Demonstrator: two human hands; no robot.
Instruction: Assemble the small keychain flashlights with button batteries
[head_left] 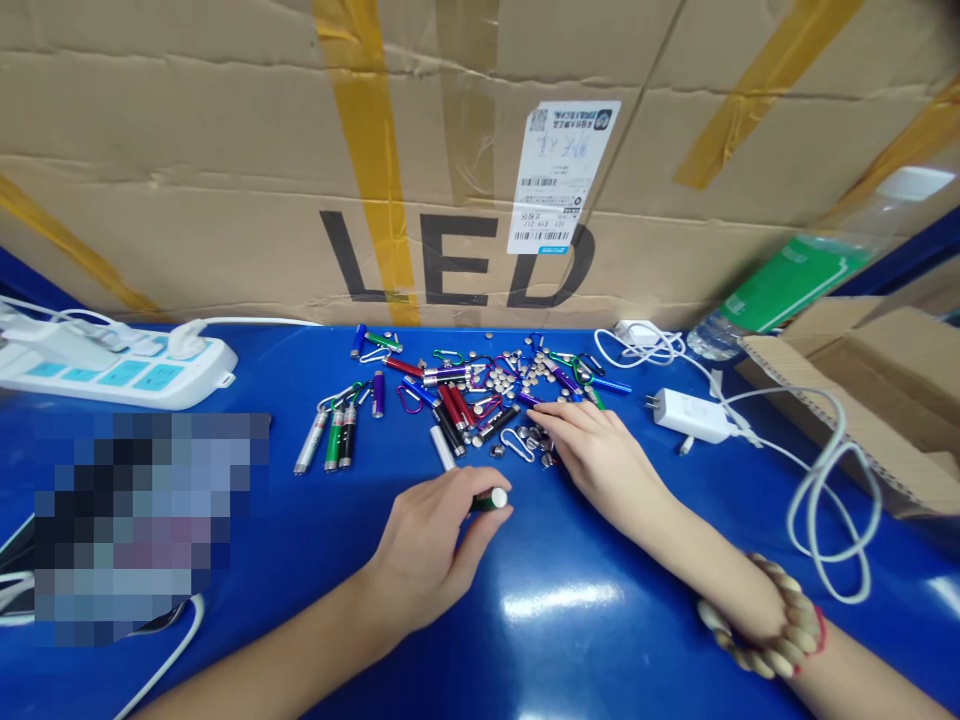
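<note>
My left hand (442, 530) is closed around a dark green laser pointer tube (489, 500), its pale round end facing me. My right hand (596, 455) reaches into the pile, fingertips drawn together beside a purple tube (529, 398); what they pinch, if anything, is hidden. Around them lie button cells (534, 365), several coloured tubes, small metal caps (536, 440) and a silver carabiner clip (517, 446). Just beyond my left hand lies a white tube (442, 448). Farther left are three pointers with clips, among them a green one (334, 440).
A large cardboard box (247, 150) stands along the back. On the left are a power strip (150, 375) and a blurred-out device (142, 530). To the right are a white charger (690, 415) with cables, a tilted bottle (787, 285) and an open carton (885, 410).
</note>
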